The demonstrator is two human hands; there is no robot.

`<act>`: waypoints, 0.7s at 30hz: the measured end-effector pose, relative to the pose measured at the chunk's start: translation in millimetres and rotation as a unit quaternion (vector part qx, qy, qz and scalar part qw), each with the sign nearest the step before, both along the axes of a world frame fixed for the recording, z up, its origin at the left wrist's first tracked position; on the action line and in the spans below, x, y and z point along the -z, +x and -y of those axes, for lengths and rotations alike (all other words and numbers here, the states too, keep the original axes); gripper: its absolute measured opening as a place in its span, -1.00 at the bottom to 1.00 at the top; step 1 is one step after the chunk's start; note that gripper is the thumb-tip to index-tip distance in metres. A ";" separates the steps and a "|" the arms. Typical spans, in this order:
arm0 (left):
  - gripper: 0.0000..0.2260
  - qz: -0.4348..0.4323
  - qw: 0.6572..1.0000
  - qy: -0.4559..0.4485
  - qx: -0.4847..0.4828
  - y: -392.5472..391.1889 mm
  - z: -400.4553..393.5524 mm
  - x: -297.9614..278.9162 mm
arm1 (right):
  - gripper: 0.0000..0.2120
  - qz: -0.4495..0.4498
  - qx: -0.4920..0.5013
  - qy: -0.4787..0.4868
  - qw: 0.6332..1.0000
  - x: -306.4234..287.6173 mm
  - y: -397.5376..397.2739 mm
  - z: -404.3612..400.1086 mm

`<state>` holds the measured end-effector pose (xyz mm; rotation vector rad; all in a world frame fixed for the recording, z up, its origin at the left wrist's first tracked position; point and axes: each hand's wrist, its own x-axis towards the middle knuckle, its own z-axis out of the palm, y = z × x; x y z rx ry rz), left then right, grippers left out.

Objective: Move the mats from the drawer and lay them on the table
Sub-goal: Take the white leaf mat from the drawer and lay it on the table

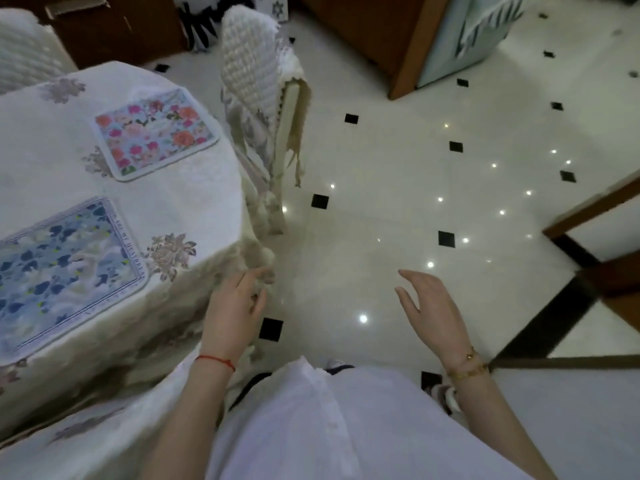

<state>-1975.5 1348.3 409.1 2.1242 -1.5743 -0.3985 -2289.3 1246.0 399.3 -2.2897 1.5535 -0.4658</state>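
Two mats lie flat on the table (pixel 194 206), which is covered with a white flowered cloth. A pink floral mat (pixel 156 131) rests near the table's far right edge. A blue patterned mat (pixel 59 268) lies closer to me at the left. My left hand (pixel 235 310) hangs beside the table's near right corner, fingers loosely apart, holding nothing. My right hand (pixel 433 306) is over the tiled floor, fingers spread and empty. No drawer is in view.
A chair with a white quilted cover (pixel 256 74) stands at the table's far right side. Another covered chair (pixel 24 53) is at the top left. Wooden furniture (pixel 374 29) stands at the back and a wooden frame (pixel 595 202) at the right. The floor (pixel 398 188) is glossy pale tile.
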 end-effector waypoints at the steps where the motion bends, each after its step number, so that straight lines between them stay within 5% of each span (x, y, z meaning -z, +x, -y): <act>1: -0.72 -0.007 1.000 0.000 0.004 -14.0 12.3 -2.5 | -0.69 0.000 0.011 0.000 1.000 -2.7 -14.8 8.2; 12: -0.70 0.000 0.999 0.016 0.044 -72.3 144.9 2.5 | -0.67 0.027 0.078 0.057 0.995 15.8 -71.3 98.1; 21: -0.75 -0.014 0.999 0.012 0.030 -72.2 329.9 25.0 | -0.67 0.010 0.057 0.041 0.997 8.1 -57.7 319.3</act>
